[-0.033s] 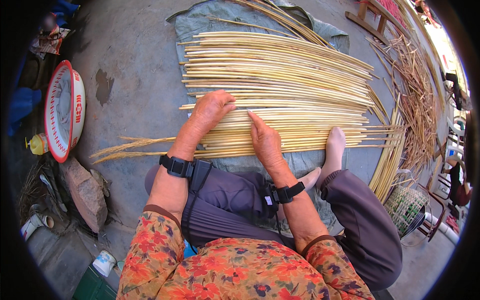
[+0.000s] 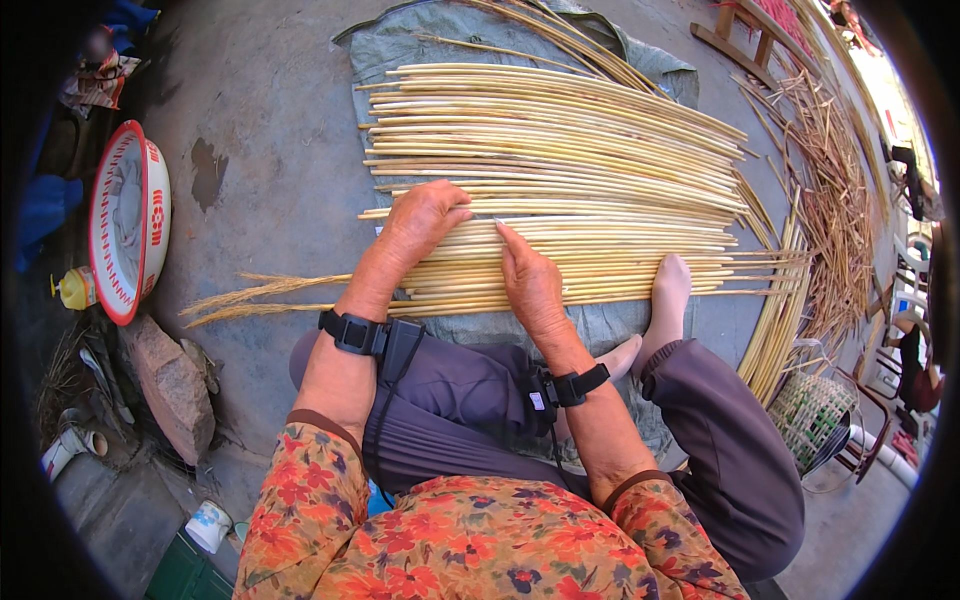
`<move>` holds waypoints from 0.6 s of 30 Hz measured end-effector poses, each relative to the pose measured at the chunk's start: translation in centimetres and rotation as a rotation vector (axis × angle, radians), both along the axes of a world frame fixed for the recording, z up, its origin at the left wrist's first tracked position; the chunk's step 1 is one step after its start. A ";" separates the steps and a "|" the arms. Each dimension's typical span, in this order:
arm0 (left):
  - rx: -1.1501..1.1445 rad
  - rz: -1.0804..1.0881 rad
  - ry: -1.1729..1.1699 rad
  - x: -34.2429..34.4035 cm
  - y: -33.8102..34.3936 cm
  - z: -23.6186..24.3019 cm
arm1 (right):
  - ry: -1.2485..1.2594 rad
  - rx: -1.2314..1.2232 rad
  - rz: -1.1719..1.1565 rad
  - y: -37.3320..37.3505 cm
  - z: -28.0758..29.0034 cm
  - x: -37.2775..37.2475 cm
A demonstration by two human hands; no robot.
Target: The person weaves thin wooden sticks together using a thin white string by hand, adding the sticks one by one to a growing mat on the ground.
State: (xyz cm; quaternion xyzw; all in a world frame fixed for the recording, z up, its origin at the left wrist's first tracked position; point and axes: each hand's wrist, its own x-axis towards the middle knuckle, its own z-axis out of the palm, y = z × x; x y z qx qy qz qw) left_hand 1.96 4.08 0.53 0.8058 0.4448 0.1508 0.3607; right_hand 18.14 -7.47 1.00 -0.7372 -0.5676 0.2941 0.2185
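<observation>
Left hand [image 2: 420,222] lay flat, fingers spread, pinning the pale reeds [image 2: 560,160] side by side; right hand [image 2: 530,285] pressed alongside, forefinger extended, holding nothing, likely keeping rows aligned.

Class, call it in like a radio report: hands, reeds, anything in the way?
Left hand and right hand flat on the pale reeds, gripping nothing. Reeds side by side on grey cloth. Bare foot on their near edge.
</observation>
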 end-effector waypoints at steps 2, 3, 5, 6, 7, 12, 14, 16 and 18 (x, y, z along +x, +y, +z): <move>-0.012 0.000 0.004 0.0 0.0 0.0 | 0.032 0.029 -0.012 0.0 0.0 0.0; -0.017 0.001 0.009 0.0 0.0 0.1 | 0.034 0.043 -0.009 0.0 0.0 0.0; -0.020 0.001 0.009 0.0 0.0 0.0 | 0.031 0.002 -0.016 -0.1 -0.1 0.0; -0.017 0.002 0.004 0.0 0.0 0.0 | 0.035 0.022 -0.016 -0.1 -0.1 0.0; -0.014 0.004 -0.001 0.0 0.0 0.0 | 0.038 0.028 -0.018 -0.1 -0.1 0.0; -0.020 0.014 0.000 0.0 0.1 -0.1 | 0.028 0.020 -0.011 0.0 -0.1 0.1; -0.026 0.020 -0.004 0.0 0.0 -0.1 | 0.010 0.005 0.000 0.0 0.0 0.1; -0.019 0.025 -0.027 0.0 -0.1 -0.1 | 0.019 0.022 -0.006 -0.1 0.0 0.0; -0.026 0.012 -0.016 -0.1 -0.6 -0.1 | 0.025 0.013 -0.014 -0.6 0.1 -0.1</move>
